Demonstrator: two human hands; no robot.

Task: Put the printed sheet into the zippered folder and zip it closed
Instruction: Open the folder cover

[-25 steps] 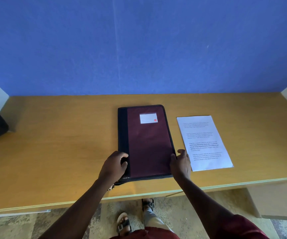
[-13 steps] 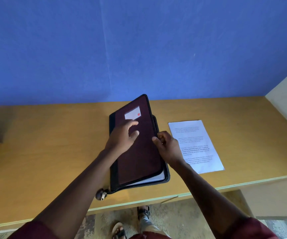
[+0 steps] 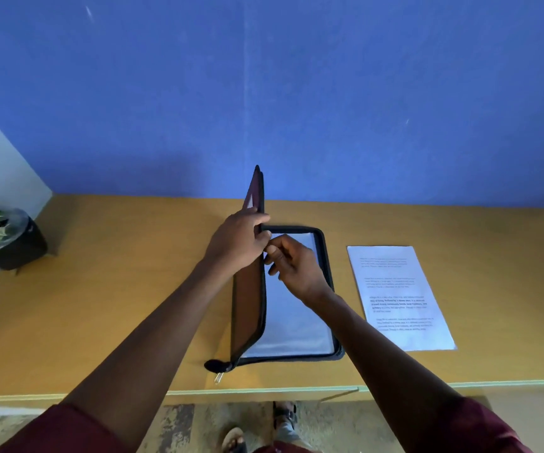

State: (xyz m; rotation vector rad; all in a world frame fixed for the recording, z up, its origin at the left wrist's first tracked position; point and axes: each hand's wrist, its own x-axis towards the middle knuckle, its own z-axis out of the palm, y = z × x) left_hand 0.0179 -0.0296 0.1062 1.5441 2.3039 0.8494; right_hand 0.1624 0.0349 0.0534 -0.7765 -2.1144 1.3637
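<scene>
- The folder (image 3: pixel 297 322) lies on the desk (image 3: pixel 117 322), unzipped, with its cover (image 3: pixel 249 308) swung up nearly on edge along the left side.
- The left hand (image 3: pixel 239 243) grips the raised cover near its top free edge, fingers curled over that edge and holding it upright.
- The right hand (image 3: pixel 293 263) sits just beside the left, over the open inner face; its fingers are curled and its fingertips meet the cover edge next to the left hand's fingers (whether it pinches the edge or only touches it, I cannot tell).
- Under the right hand the folder's inside shows a pale clear pocket, framed by the dark zipper band.
- The sheet (image 3: pixel 398 295) lies flat on the desk to the right of the right hand, near the folder but not touching it, print side up.
- The zip pull (image 3: pixel 219 377) hangs at the folder's near left corner, below the left forearm.
- A plant pot (image 3: pixel 9 240) stands far off to the left of the left hand, by the wall (image 3: pixel 264 93).
</scene>
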